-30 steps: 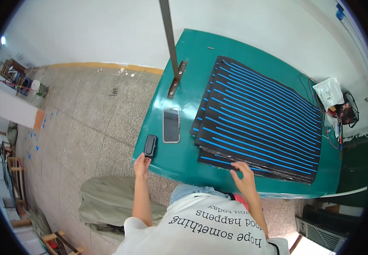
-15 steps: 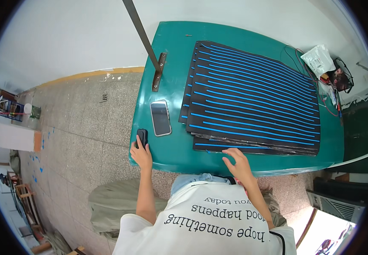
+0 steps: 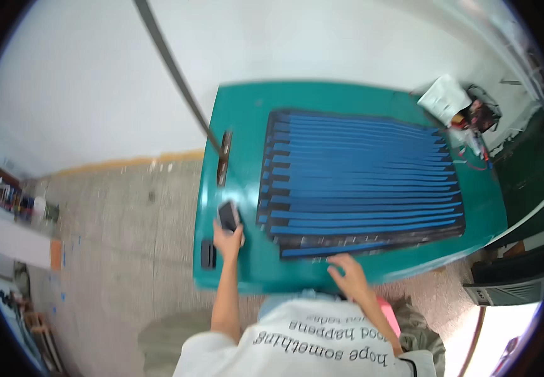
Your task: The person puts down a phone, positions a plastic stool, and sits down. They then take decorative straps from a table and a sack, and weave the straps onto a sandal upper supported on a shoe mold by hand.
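Note:
A smartphone (image 3: 228, 215) lies on the left part of the green table, dark screen up. My left hand (image 3: 228, 240) covers its near end, with fingers and thumb at its two sides. Just left of that hand, by the table's left edge, rests a small black box-like object (image 3: 208, 254). My right hand (image 3: 349, 276) hovers at the table's near edge, beside a stack of black sheets with blue stripes (image 3: 366, 176). Its fingers are slightly curled and apart, and nothing shows in them. The picture is smeared by motion.
A metal post on a bracket (image 3: 223, 157) rises from the left side of the green table (image 3: 240, 107). At the far right lie a white plastic bag (image 3: 443, 99), a dark bag (image 3: 482, 116) and loose wires. A grey vented appliance (image 3: 505, 293) stands right of the table.
My left hand has left the small black object and moved over to the smartphone, taking hold of its near end. My right hand stays near the sheets. The whole view has shifted.

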### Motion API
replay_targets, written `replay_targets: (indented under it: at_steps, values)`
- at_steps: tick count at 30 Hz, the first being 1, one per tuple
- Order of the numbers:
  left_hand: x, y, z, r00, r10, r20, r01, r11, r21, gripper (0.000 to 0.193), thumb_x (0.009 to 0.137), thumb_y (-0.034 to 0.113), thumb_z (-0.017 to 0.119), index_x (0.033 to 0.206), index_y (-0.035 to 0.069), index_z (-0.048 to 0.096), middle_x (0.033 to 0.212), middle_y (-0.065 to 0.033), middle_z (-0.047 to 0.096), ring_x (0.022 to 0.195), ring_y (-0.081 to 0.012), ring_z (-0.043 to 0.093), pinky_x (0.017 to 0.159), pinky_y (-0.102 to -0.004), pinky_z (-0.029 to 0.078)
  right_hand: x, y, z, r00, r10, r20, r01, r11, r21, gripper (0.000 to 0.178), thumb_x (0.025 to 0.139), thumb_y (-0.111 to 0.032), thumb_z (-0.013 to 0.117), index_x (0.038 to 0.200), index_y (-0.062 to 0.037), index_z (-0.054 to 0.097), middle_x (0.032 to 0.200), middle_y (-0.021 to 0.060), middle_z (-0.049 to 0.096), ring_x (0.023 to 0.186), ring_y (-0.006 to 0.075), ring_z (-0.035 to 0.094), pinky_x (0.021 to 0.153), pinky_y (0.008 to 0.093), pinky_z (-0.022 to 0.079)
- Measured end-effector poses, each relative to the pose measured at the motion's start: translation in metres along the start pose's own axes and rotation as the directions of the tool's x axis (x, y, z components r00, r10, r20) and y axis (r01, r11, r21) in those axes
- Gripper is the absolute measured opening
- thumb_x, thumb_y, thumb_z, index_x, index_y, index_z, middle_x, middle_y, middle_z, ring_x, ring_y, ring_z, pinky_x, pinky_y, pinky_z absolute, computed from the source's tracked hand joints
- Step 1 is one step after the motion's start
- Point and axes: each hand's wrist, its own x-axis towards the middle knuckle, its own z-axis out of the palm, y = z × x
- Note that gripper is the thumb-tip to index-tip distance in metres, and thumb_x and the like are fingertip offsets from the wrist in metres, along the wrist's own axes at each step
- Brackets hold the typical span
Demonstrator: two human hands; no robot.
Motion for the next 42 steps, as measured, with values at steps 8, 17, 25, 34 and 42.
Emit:
replay_targets:
  at_steps: [8, 17, 25, 34, 42]
  values:
    - [-0.128, 0.21, -0.101, 0.874, 0.042, 0.483, 0.285, 0.762, -0.581, 0.09, 0.066, 0.004, 0.069, 0.141, 0.006, 0.019, 0.122, -0.0122, 0.041, 0.086, -0.0193, 0.056, 0.07, -0.029, 0.047, -0.016, -0.02, -0.071, 0.963, 0.083, 0.258, -0.223, 0.782, 0.581, 0.035, 0.085, -0.018, 0.062, 0.118, -0.0073, 0.056, 0.106, 0.0096, 0.061, 0.094, 0.0178, 0.06, 0.081, 0.0299, 0.048]
    - [-0.095, 0.159, -0.02, 0.828, 0.132, 0.545, 0.026, 0.962, -0.272, 0.095, 0.06, 0.011, 0.073, 0.14, 0.005, 0.022, 0.125, -0.0165, 0.038, 0.105, -0.0279, 0.047, 0.087, -0.0361, 0.041, 0.075, 0.036, -0.065, 0.966, 0.16, 0.204, -0.243, 0.837, 0.491, 0.032, 0.081, -0.014, 0.064, 0.112, -0.0071, 0.059, 0.096, 0.0076, 0.063, 0.087, 0.0145, 0.06, 0.073, 0.0265, 0.047]
    - [-0.168, 0.081, -0.075, 0.9, -0.285, 0.329, 0.299, 0.954, 0.009, 0.095, 0.058, 0.02, 0.073, 0.138, 0.004, 0.025, 0.123, -0.0219, 0.039, 0.114, -0.0354, 0.041, 0.095, -0.0402, 0.038, 0.06, 0.015, -0.05, 0.888, 0.174, 0.426, -0.357, 0.844, 0.4, 0.028, 0.081, -0.011, 0.063, 0.108, -0.0036, 0.061, 0.095, 0.0086, 0.064, 0.087, 0.014, 0.06, 0.076, 0.0271, 0.047]
    - [-0.262, 0.089, -0.117, 0.819, -0.572, -0.048, 0.57, 0.82, -0.049, 0.095, 0.058, 0.023, 0.074, 0.137, 0.006, 0.026, 0.125, -0.021, 0.038, 0.116, -0.0353, 0.039, 0.098, -0.0399, 0.035, 0.065, -0.017, -0.046, 0.718, -0.055, 0.694, -0.216, 0.93, 0.296, 0.027, 0.084, -0.009, 0.061, 0.109, 0.0003, 0.058, 0.095, 0.0087, 0.063, 0.088, 0.0137, 0.059, 0.077, 0.0257, 0.047]
    - [-0.307, 0.122, -0.105, 0.718, -0.65, -0.249, 0.635, 0.758, -0.151, 0.096, 0.057, 0.024, 0.074, 0.139, 0.009, 0.024, 0.13, -0.0197, 0.034, 0.119, -0.0354, 0.038, 0.098, -0.0397, 0.036, 0.068, -0.041, -0.019, 0.465, -0.269, 0.843, 0.025, 0.956, 0.291, 0.026, 0.084, -0.01, 0.061, 0.108, -0.001, 0.059, 0.094, 0.009, 0.064, 0.087, 0.015, 0.06, 0.075, 0.0275, 0.048]
